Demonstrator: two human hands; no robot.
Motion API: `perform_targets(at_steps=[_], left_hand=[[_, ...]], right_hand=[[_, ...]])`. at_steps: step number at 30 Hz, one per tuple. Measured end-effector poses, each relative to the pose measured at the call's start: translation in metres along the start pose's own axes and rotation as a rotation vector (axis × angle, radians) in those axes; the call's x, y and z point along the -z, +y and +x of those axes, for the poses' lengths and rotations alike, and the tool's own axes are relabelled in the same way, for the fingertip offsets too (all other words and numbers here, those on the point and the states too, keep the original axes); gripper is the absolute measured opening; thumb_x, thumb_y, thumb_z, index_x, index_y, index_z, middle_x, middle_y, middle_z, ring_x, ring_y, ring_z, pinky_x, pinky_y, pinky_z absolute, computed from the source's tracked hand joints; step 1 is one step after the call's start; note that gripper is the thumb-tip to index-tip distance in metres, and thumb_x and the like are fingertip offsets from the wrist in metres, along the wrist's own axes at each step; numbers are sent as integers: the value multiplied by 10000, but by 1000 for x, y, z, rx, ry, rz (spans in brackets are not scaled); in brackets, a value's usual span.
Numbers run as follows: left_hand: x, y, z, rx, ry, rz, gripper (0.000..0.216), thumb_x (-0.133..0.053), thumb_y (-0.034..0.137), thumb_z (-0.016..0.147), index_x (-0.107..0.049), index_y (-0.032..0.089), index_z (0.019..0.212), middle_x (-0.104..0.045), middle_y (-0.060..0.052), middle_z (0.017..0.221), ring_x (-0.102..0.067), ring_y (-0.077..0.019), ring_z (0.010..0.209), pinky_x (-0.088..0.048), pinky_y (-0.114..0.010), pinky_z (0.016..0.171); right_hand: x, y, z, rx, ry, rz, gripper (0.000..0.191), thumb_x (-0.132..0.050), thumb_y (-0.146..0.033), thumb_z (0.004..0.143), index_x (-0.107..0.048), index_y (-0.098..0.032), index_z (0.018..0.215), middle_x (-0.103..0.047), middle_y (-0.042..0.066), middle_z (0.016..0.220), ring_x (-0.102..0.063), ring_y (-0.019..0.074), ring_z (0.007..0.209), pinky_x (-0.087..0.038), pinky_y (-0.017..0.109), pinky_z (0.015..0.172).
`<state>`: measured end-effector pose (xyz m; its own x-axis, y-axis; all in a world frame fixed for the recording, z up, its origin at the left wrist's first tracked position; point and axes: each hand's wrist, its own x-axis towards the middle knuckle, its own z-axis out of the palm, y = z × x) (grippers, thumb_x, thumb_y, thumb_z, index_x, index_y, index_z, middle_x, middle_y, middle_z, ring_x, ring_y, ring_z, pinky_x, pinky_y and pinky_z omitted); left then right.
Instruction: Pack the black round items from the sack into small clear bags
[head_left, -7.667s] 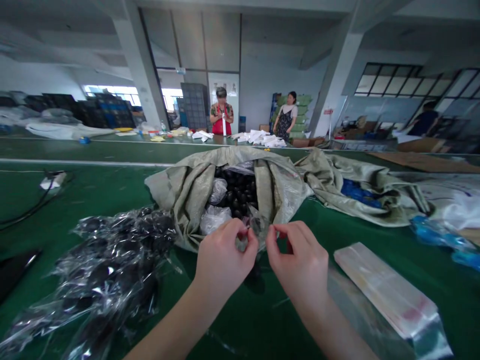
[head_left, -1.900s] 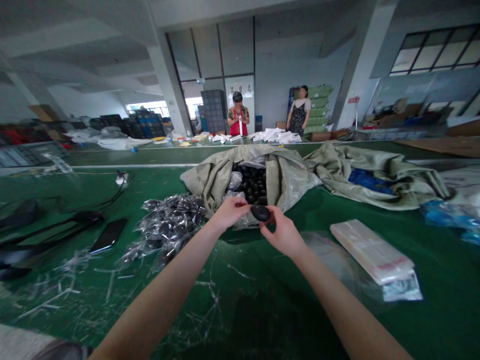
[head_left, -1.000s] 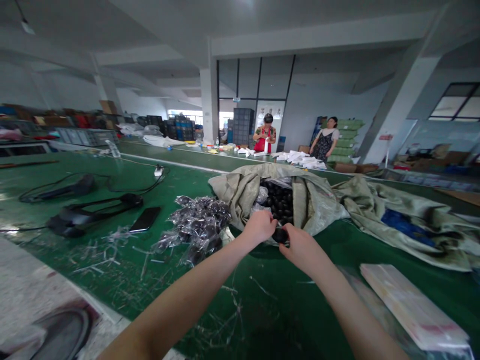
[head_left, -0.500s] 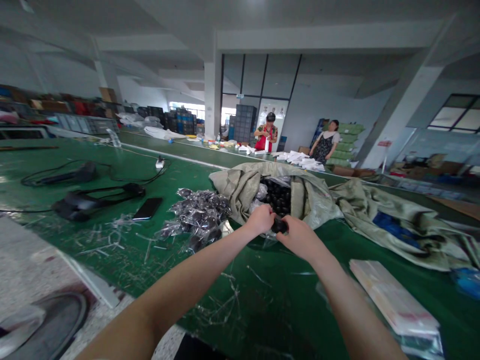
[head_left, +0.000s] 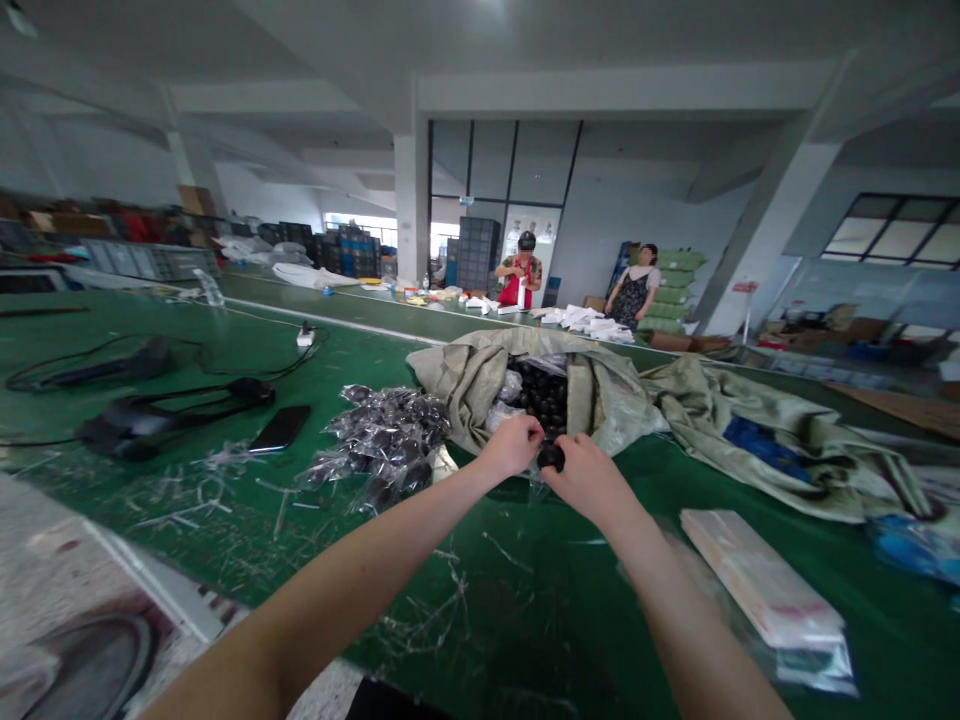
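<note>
- Reaching forward over the green table [head_left: 225,350], both bare forearms stretch out and meet just in front of the open sack [head_left: 472,375]
- left hand [head_left: 514,445] comes in from the lower left, knuckles up, fingers curled down, fingertips pressed together on the top of one small black piece [head_left: 551,457]
- right hand [head_left: 581,478] comes in from the lower right, wrist bent slightly, thumb and fingers pinching the same black piece from its side
- the black piece sits between the two hands, just above the table and right at the mouth of the open sack; whether clear film is around it I cannot tell
- one open sack, with many black pieces [head_left: 544,395] inside, too many to count
- a second sack [head_left: 750,440] lies slumped to the right, touching the first
- one heap of black pieces in clear wrap [head_left: 390,445] lies just left of the left hand
- one stack of flat clear bags [head_left: 757,575] lies right of the right forearm
- one dark phone [head_left: 280,428] lies further left
- two people [head_left: 520,283] stand at a far table, well apart from the hands
</note>
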<state>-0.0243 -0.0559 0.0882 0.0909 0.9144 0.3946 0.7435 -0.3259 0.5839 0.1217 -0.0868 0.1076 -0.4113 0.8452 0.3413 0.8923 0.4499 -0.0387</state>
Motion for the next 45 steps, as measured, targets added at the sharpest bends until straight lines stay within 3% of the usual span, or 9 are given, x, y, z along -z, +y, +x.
perform_targets(at_steps=[9, 14, 17, 25, 31, 35, 38, 41, 45], left_hand=[[-9, 3, -1, -74, 9, -93, 208, -497, 128, 844, -704, 137, 830, -694, -36, 784, -587, -131, 691, -434, -230, 670], [-16, 2, 8, -111, -32, -121, 186, -502, 163, 847, -683, 146, 803, -677, -21, 760, -582, -132, 696, -428, -229, 660], [-17, 3, 14, -85, -37, -158, 171, -511, 167, 839, -666, 149, 771, -667, -15, 754, -582, -132, 710, -428, -227, 659], [-3, 12, 12, 294, -135, -494, 158, -496, 258, 876, -617, 180, 810, -361, 89, 415, -319, -68, 349, -255, -206, 414], [-3, 16, 10, 432, -187, -743, 92, -538, 275, 864, -567, 188, 865, -270, 114, 397, -216, -50, 315, -150, -196, 386], [-7, 14, 12, 391, -197, -576, 139, -512, 289, 872, -582, 175, 910, -297, 107, 410, -263, -62, 323, -193, -197, 386], [-11, 11, 13, 235, -145, -315, 166, -491, 261, 875, -617, 162, 835, -415, 69, 453, -371, -83, 373, -304, -214, 429], [-14, 8, 13, 56, -70, -118, 159, -524, 206, 849, -640, 154, 753, -601, -8, 631, -553, -128, 582, -425, -240, 597], [-16, 4, 10, -17, -26, -2, 177, -492, 163, 864, -668, 150, 844, -688, -75, 822, -618, -178, 783, -443, -276, 744]], right_hand=[[0, 11, -1, -16, -16, -28, 341, -555, -371, 812, -694, -100, 966, -651, 190, 988, -588, 289, 1014, -423, 338, 874], [4, 22, 6, -20, -171, 34, 341, -502, -390, 858, -720, -129, 833, -717, 150, 863, -648, 251, 867, -434, 297, 736], [5, 23, 8, 25, -133, 83, 279, -533, -346, 856, -724, -145, 826, -730, 127, 859, -661, 226, 812, -420, 279, 701], [-8, 34, 1, 37, 9, 379, 251, -569, -365, 904, -721, -167, 935, -730, 76, 860, -652, 187, 774, -432, 259, 719], [-29, 51, 2, -49, -52, 811, 346, -397, -292, 968, -720, -168, 982, -739, 43, 798, -679, 162, 715, -501, 253, 696], [-37, 58, 6, -100, -26, 791, 310, -463, -148, 878, -738, -185, 1015, -750, 34, 816, -694, 170, 756, -521, 268, 752], [-32, 57, 8, -134, -25, 678, 296, -483, -141, 843, -761, -179, 936, -744, 40, 760, -695, 185, 767, -514, 274, 765], [-22, 49, 10, -149, -27, 509, 257, -523, -125, 792, -765, -180, 860, -735, 46, 740, -688, 196, 784, -495, 272, 759], [-12, 41, 13, -136, 29, 315, 163, -574, -134, 755, -717, -198, 802, -729, 48, 810, -667, 199, 809, -456, 272, 746]])
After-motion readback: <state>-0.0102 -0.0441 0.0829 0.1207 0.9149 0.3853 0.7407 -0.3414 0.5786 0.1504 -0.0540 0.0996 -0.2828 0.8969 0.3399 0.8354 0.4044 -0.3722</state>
